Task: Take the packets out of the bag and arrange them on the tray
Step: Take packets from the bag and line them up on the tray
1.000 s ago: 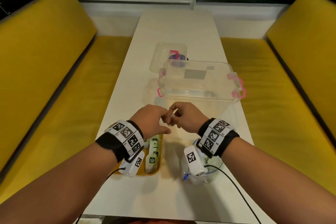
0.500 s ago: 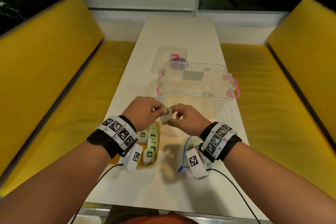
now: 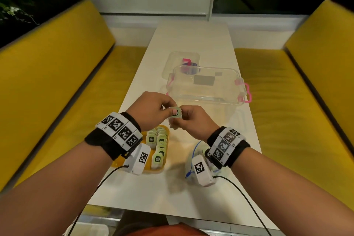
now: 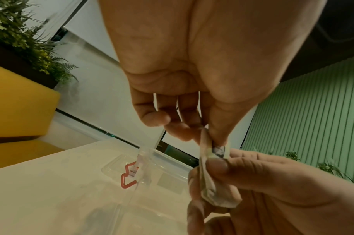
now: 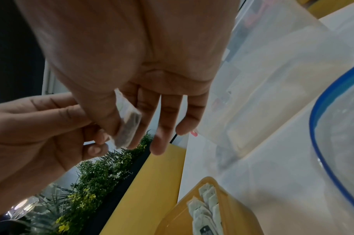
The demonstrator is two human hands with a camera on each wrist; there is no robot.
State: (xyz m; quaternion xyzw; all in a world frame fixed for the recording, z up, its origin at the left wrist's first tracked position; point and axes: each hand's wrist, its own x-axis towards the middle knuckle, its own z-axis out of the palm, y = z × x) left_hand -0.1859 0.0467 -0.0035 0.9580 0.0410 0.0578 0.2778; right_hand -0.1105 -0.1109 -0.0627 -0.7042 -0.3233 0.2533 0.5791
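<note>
A small pale green packet hangs in the air between both hands, above the table and just beyond the yellow tray. My left hand pinches its upper edge with the thumb on the printed label. My right hand pinches its lower right side. In the left wrist view the packet sits between both thumbs. In the right wrist view the packet is pinched by thumb and forefinger, with the other fingers straight. The tray holds several packets in rows. The clear bag with a blue seal lies under my right wrist.
A clear plastic box with pink latches stands just beyond the hands. Its lid lies behind it with a pink and dark object under it. Yellow benches run along both long sides of the narrow white table.
One second ago the fingertips of both hands met with no packet showing. Now the packet is held in plain view between them, label facing up.
</note>
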